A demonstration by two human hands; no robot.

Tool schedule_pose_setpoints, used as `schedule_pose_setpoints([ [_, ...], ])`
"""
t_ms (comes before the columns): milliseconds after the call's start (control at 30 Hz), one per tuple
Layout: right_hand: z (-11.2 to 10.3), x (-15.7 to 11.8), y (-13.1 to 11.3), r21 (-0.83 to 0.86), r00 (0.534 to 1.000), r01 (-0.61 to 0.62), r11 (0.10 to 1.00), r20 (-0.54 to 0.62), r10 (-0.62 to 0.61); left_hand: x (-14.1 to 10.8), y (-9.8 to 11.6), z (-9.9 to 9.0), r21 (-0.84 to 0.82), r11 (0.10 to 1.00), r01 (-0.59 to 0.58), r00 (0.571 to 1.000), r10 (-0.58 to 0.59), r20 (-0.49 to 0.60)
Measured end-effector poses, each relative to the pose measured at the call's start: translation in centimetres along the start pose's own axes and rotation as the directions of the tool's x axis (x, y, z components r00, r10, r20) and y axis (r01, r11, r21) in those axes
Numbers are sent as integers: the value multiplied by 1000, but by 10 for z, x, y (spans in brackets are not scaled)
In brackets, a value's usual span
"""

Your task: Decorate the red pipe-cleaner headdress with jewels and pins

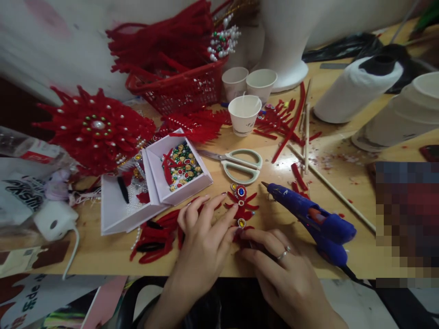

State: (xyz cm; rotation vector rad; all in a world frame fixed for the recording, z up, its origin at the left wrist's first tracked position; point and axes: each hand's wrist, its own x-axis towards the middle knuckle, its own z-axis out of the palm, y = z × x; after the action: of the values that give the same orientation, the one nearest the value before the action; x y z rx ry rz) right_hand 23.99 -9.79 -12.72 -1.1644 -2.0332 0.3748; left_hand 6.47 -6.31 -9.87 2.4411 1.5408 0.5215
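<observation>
Red and jewelled, the ornament [242, 213] was laid near-centre on the worktop [353, 171]: near end pinched in the grip of the right hand [286, 262], left edge touched by the loosely splayed left hand [205, 230]; light, level pressure seemed advised.

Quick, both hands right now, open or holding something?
Left hand: open, loosely spread, at the red jeweled ornament.
Right hand: curled at its near end; grip cannot be told.

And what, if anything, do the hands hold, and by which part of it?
The red ornament: the right hand has its fingers at the near end, by the yellow gem; the left hand touches its left edge. Whether gripped firmly cannot be told.
</observation>
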Motion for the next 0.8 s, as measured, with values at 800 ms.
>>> schedule_pose_setpoints([
  [800, -31, -11, -11, -57, 949, -264, 963, -190, 250, 8, -3, 3, -90, 989, 113, 957, -133, -257],
])
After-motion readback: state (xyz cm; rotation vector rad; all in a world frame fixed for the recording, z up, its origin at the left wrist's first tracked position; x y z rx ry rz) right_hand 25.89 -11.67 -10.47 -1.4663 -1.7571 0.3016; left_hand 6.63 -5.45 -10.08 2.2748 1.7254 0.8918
